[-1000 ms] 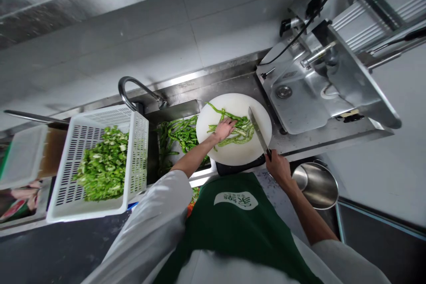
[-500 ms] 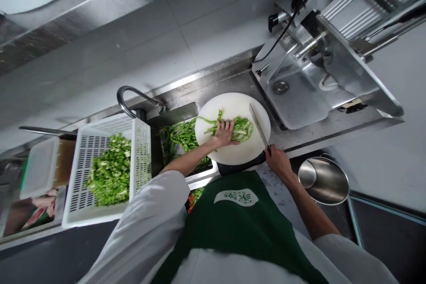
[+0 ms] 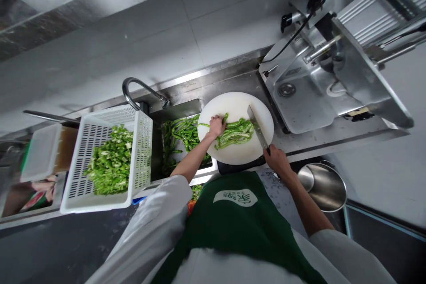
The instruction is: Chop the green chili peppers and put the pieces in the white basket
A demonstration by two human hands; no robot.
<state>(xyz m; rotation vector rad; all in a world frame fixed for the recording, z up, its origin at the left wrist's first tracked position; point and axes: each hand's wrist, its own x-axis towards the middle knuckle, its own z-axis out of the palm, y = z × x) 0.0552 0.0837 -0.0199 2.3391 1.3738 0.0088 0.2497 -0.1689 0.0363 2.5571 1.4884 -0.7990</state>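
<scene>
On the round white cutting board (image 3: 234, 155) lies a bunch of long green peppers (image 3: 238, 134), some looking flattened or split. My left hand (image 3: 217, 126) is at the bunch's left end, fingers curled in on a pepper whose tip pokes out by them. A broad-bladed kitchen knife (image 3: 257, 124) is in my right hand (image 3: 277, 159), which is wrapped round its dark handle. Its blade lies over the board's right side, just beyond the peppers' right ends. Left of the board, a sink (image 3: 183, 110) holds many more whole green peppers (image 3: 189, 135).
Chopped green peppers (image 3: 111, 162) fill part of a white plastic basket (image 3: 141, 155) on the left. A curved faucet (image 3: 133, 82) rises behind the sink. To the right stands a metal slicing machine (image 3: 306, 97), with a steel pot (image 3: 328, 188) below the counter edge.
My left hand has slid left, from lying spread over the peppers to curling at their left end. More of the bunch shows now. The knife stays by the board's right side.
</scene>
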